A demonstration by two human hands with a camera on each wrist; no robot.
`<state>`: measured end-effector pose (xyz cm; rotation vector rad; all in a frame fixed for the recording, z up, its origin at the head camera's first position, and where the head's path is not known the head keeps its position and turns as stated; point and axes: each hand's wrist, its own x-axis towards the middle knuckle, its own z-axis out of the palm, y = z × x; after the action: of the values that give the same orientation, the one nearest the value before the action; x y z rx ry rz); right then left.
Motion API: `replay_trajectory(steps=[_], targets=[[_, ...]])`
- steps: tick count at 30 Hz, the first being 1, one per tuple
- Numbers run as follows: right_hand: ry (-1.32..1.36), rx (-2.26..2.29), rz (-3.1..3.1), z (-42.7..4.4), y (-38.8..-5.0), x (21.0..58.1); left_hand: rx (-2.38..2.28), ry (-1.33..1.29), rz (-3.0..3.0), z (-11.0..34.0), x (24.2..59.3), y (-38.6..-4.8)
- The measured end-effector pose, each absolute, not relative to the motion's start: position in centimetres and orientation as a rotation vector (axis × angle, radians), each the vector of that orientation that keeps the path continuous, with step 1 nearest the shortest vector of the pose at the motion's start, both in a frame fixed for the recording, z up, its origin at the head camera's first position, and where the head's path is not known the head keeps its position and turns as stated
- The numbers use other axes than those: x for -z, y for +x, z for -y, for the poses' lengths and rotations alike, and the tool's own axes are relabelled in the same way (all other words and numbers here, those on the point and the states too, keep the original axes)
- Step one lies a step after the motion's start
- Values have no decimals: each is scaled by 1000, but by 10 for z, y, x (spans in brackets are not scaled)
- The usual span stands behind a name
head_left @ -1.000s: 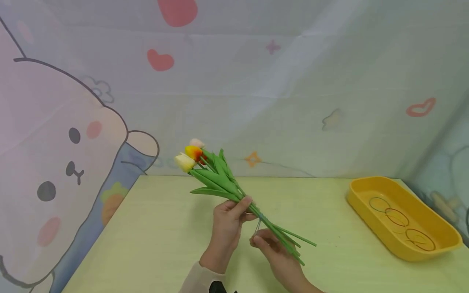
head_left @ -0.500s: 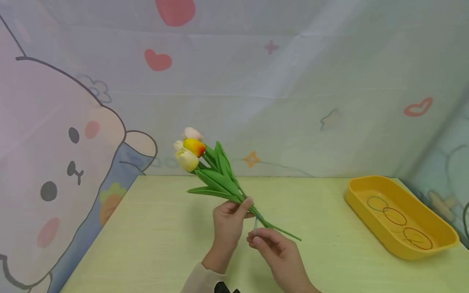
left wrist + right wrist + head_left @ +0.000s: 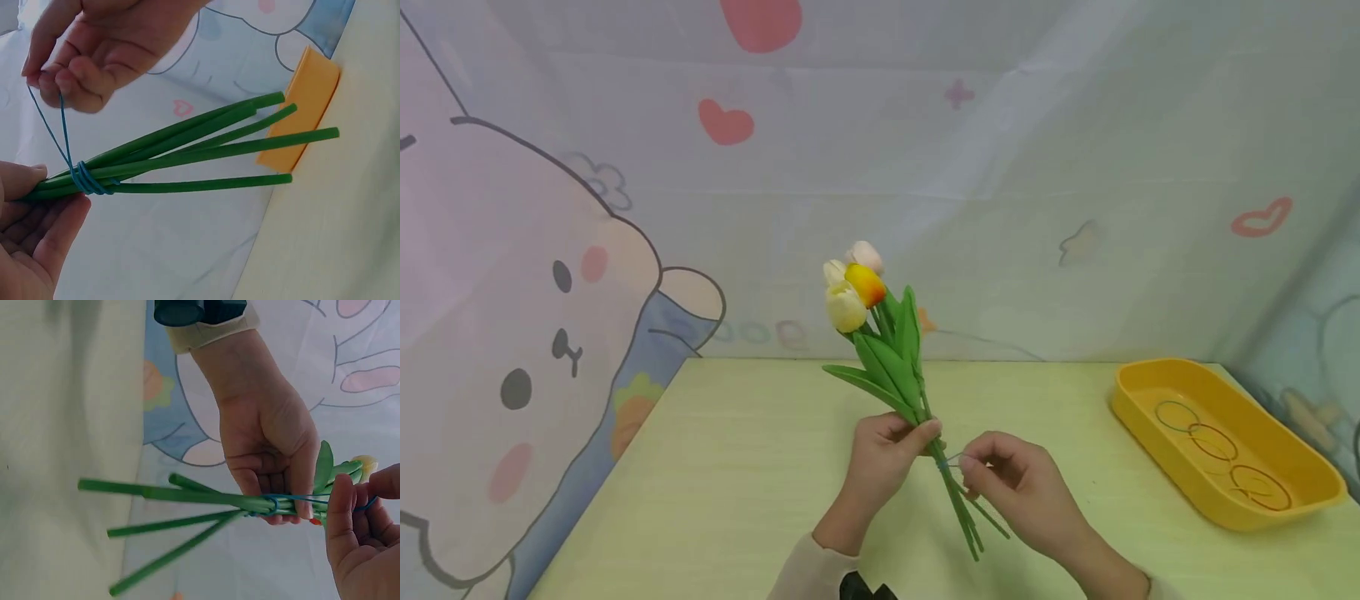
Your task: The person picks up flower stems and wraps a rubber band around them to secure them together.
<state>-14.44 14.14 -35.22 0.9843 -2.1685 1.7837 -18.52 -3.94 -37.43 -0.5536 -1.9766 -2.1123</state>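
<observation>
A bunch of tulips with white, pale pink and yellow-orange heads leans up and to the left above the table. My left hand grips its green stems just below the leaves. A blue rubber band is wound several times around the stems, right beside the left thumb and fingers. From the windings a loop of the band stretches out, and my right hand pinches its end. In the right wrist view the loop runs taut from the stems to the right fingertips. The stem ends spread apart.
On the right side of the table stands a yellow tray with several coloured rubber bands lying in it. A printed cloth hangs behind the table.
The bunch has swung more upright, its heads moving to the right. My right hand has gone from below the stems to their right side, drawing the band's loop with it.
</observation>
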Motion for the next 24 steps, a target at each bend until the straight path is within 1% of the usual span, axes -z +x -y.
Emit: replay_trajectory(steps=[5,14,24], targets=[[1114,-1570,2143,-153,-147,342,2092,-560,2029,42,376,-188],[1359,-995,1998,-173,-153,324,2044,-641,2134,53,379,-195],[1396,-751,1875,-190,-161,311,2121,-657,2165,64,374,-195]])
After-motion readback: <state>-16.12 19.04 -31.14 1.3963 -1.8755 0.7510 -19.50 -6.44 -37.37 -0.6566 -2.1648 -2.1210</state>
